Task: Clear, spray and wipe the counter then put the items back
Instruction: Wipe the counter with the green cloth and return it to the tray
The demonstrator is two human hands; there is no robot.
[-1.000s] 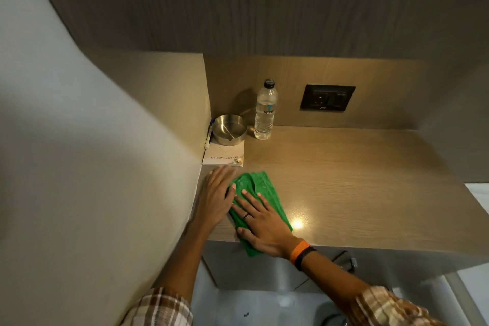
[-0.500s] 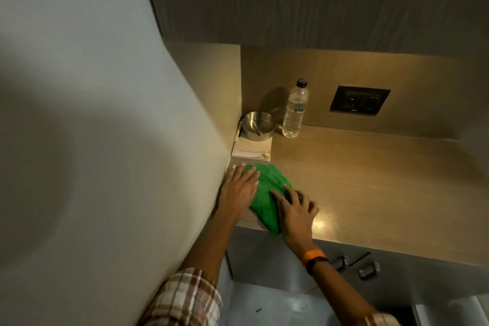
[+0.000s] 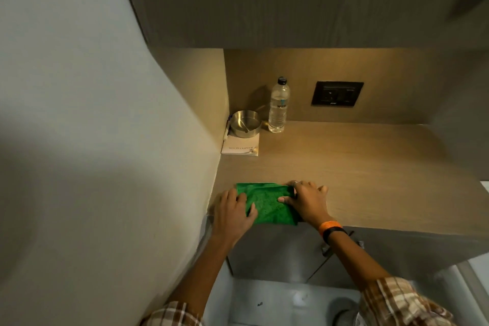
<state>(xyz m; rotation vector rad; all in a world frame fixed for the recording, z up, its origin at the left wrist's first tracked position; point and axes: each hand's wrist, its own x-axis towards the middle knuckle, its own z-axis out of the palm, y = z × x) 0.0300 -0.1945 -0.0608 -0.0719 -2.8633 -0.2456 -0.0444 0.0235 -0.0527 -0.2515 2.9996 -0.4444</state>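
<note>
A folded green cloth (image 3: 267,202) lies flat at the front left edge of the wooden counter (image 3: 357,172). My left hand (image 3: 232,213) presses on its left side and my right hand (image 3: 307,200) grips its right side, thumb on top. In the back left corner stand a clear water bottle (image 3: 278,106) and a steel bowl (image 3: 244,123), which rests on a white booklet (image 3: 240,147). A pen (image 3: 226,130) lies against the side wall next to the bowl.
A wall (image 3: 105,140) closes the counter on the left. A dark socket plate (image 3: 336,93) sits on the back panel. An overhead cabinet (image 3: 291,0) hangs above. Cabinet doors with handles (image 3: 326,249) are under the counter's front edge.
The cloth has gone from lying lengthwise under both hands to a flat folded rectangle. My right hand moved to its right side, my left hand to its left edge.
</note>
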